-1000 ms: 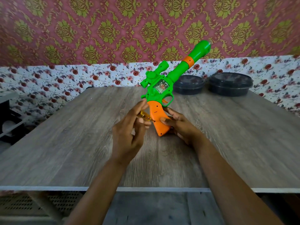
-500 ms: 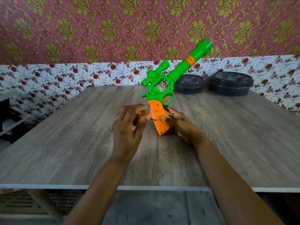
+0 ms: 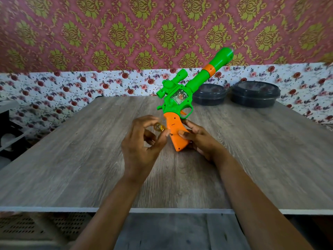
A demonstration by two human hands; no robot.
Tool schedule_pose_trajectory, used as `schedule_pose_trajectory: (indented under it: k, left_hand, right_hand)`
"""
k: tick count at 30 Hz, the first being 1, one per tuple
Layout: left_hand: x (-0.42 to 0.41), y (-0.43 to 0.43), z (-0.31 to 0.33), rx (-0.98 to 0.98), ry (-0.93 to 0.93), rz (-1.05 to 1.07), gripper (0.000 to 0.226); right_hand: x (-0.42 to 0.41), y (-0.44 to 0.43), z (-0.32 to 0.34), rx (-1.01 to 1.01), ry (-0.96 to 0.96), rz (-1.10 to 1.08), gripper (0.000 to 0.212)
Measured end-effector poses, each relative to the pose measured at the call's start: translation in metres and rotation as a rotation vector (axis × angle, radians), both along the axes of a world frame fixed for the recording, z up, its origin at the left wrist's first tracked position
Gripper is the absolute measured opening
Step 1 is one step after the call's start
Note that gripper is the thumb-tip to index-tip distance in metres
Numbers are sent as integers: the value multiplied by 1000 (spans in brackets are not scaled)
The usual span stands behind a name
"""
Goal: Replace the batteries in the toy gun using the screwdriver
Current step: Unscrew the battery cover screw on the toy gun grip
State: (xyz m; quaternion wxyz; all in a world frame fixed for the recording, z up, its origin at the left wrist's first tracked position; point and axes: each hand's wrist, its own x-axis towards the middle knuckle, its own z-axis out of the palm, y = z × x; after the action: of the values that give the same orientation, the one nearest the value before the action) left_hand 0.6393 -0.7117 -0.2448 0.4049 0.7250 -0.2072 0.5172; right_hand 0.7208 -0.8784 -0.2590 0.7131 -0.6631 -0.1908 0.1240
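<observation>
Table fills mid frame. Gun at centre, butt on table, barrel tilted toward upper right. Two lidded bowls at upper right; contents hidden under dark lids. Right hand clamped on orange grip. Left hand fingers pinched on small yellow screwdriver, tip at grip's left side. Step, likely: turning cover screw. Next: keep tip seated, gun steady. Batteries not visible.

Even, soft daylight; no hard shadows on table. Colours saturated. Motion blur smeared the frame beyond the table's corners; wide-angle bowing bent its front edge. Centre above table sharp.
</observation>
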Motion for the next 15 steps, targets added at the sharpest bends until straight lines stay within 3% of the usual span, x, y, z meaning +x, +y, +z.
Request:
schedule_pose_trajectory:
  k: [3,9,15]
  left_hand:
    - [-2,-3,-1,-60,21,-61,28]
    - [2,-2,0,114,-12,0,29]
    - [0,-1,-1,117,4,-84,42]
  right_hand:
    - [1,0,-1,-3,-5,-2,48]
    - [1,0,0,-7,4,1,50]
    - [0,0,0,-12,5,5,51]
